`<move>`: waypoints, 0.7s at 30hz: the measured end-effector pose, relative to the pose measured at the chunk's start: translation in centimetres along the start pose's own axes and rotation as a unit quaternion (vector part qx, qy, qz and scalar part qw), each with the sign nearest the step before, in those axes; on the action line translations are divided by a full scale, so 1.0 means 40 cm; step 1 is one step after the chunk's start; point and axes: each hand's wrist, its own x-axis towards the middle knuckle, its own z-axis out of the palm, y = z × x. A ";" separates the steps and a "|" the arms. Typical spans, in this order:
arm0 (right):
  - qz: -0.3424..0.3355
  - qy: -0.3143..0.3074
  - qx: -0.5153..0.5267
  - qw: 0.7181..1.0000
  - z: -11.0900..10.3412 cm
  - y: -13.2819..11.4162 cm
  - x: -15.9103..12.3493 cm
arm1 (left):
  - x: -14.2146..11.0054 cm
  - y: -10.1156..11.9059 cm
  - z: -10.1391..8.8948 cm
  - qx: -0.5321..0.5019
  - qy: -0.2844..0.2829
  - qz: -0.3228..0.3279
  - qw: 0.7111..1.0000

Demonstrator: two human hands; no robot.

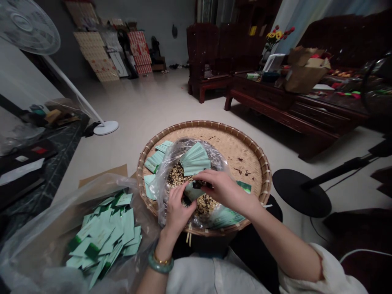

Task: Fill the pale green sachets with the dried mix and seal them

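My left hand (177, 208) pinches a pale green paper sachet (193, 192) over the open plastic bag. Above the sachet, my right hand (220, 190) has its fingers closed round something dark that I cannot make out. Loose tan and dark dried bits (177, 174) fill the clear plastic bag (161, 179). On top of them lies a fanned stack of green sachets (196, 158). The bag sits in a round woven bamboo tray (254, 143). More sachets (149, 187) lie along its left side, and others (228, 216) at its lower right.
At the lower left, a large clear plastic bag (39, 241) holds a heap of green sachets (107, 232). A white standing fan (105, 127) stands left, a black stand base (301, 192) right. Behind are a dark wooden table (275, 106) and stacked cartons (94, 57).
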 end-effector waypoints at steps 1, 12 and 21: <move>-0.004 0.010 0.017 1.000 0.002 0.002 0.000 | 0.000 0.000 0.000 0.001 0.002 -0.001 1.000; -0.013 0.038 0.116 0.993 0.021 0.018 -0.009 | -0.001 -0.003 0.003 -0.002 0.004 -0.008 1.000; 0.083 0.125 0.243 0.958 0.029 0.045 -0.044 | -0.004 -0.006 -0.001 -0.038 0.026 -0.064 0.997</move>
